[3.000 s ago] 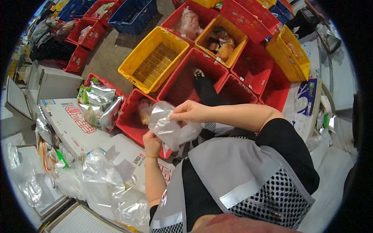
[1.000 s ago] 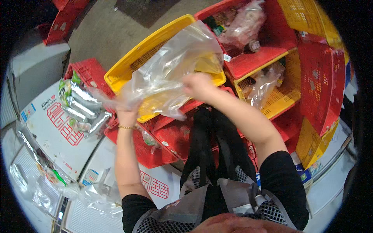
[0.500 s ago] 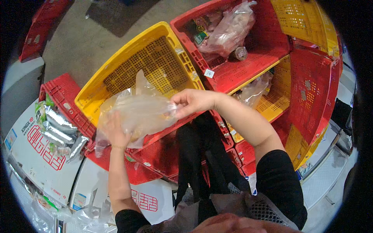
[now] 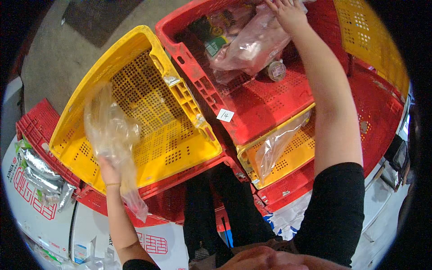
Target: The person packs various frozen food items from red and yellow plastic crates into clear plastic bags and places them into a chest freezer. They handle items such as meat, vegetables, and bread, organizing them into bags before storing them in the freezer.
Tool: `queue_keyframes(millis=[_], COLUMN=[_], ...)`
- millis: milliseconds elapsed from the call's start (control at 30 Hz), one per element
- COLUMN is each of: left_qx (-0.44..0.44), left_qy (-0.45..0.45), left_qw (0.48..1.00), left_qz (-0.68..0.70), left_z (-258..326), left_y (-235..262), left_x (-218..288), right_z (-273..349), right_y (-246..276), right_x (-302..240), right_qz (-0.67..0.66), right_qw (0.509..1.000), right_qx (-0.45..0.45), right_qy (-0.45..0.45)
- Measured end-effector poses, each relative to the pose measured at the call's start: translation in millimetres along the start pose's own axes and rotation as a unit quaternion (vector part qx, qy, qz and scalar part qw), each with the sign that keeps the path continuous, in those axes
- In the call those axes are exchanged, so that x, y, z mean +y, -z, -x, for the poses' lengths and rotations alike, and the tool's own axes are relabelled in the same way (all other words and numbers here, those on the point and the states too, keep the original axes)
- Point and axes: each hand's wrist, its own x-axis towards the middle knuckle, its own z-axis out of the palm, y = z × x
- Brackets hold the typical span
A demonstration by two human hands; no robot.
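My left hand [image 4: 109, 168] holds up a clear plastic bag [image 4: 112, 139] over the near edge of an empty yellow crate [image 4: 148, 49]. The bag hangs past my wrist and blurs at its top. My right hand [image 4: 288, 11] reaches far forward into a red crate [image 4: 270, 103] and rests on a filled clear bag of pinkish goods [image 4: 254, 45]. The fingers lie on the bag's top; whether they grip it I cannot tell. A small round tin [image 4: 276, 70] lies beside that bag.
A second yellow crate [image 4: 292, 148] under the red one holds a clear bag [image 4: 274, 146]. Another yellow crate [image 4: 369, 40] stands at the far right. A small red crate [image 4: 38, 126] with silver packets [image 4: 38, 168] sits at the left on white cartons [image 4: 31, 211].
My right hand let go of the clear bag and stretched forward into the red crate. The left hand kept the bag and dropped toward the yellow crate's near edge.
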Motion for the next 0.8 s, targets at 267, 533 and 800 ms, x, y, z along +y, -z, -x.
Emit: queue_keyframes(millis=[267, 533, 800], left_qx=[-0.021, -0.033, 0.020], left_qy=[0.177, 0.178, 0.152], left_qw=[0.847, 0.699, 0.679], left_qz=[0.500, 0.692, 0.718], left_z=[8, 27, 34], left_y=[26, 102, 116], left_x=[63, 81, 82], right_z=[46, 157, 322], right_y=[-15, 7, 146], right_x=[23, 38, 101], right_qz=[-0.051, -0.346, -0.586], right_qw=[0.988, 0.933, 0.808], right_qx=[0.101, -0.046, -0.056], right_qy=[0.110, 0.089, 0.009])
